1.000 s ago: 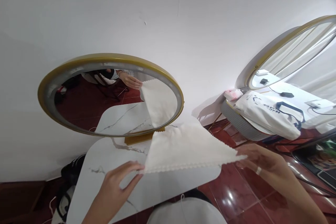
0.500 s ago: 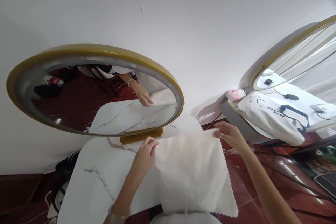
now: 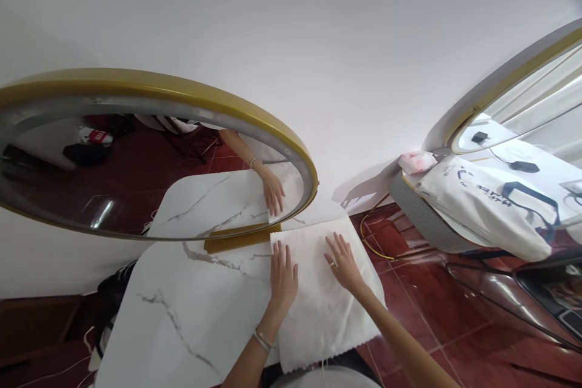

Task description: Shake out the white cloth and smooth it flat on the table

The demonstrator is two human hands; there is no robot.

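A white cloth with zigzag edges lies over the right end of the white marbled table, its near part reaching the table's front edge. My left hand rests flat on the cloth's left side, fingers stretched toward the wall. On the upper right part of the cloth, my right hand lies palm down with its fingers spread; a ring shows on one finger. Faint wrinkles run across the cloth near its lower right.
A gold-framed round mirror stands at the table's back on a gold base. To the right, a second table holds a tissue pack and a white printed bag. A chair stands at the lower right.
The cloth, held up by its far corners before, now lies on the table. Both hands have let go of its edge and flattened on it. The view has shifted slightly.
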